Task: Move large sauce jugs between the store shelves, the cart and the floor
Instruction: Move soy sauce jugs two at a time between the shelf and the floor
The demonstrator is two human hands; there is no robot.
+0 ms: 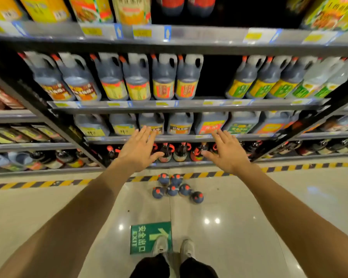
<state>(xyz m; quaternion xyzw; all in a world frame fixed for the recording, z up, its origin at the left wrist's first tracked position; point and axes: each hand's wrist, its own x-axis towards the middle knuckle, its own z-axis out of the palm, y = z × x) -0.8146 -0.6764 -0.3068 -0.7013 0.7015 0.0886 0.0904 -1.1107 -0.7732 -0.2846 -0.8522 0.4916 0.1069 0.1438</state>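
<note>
- I saw the left hand (138, 150) stretched forward with fingers straight and spread, holding nothing, its fingertips in front of the lip of the third shelf (181, 138).
- The right hand (226, 150) mirrored it, fingers apart and empty, reaching toward the same shelf edge.
- Between and below the two hands, seven dark sauce jugs (176, 188) with red caps stood clustered on the glossy floor (249, 207), just past the yellow-and-black hazard strip (38, 184), well below both palms.
- Beyond the fingertips, a row of square jugs (180, 123) sat on that shelf; whether either hand touched one I could not tell.
- One level up, handled jugs (163, 77) lined the shelf, with a dark gap (214, 75) right of centre.
- A green exit sticker (143, 239) lay by my grey shoes (174, 247).
</note>
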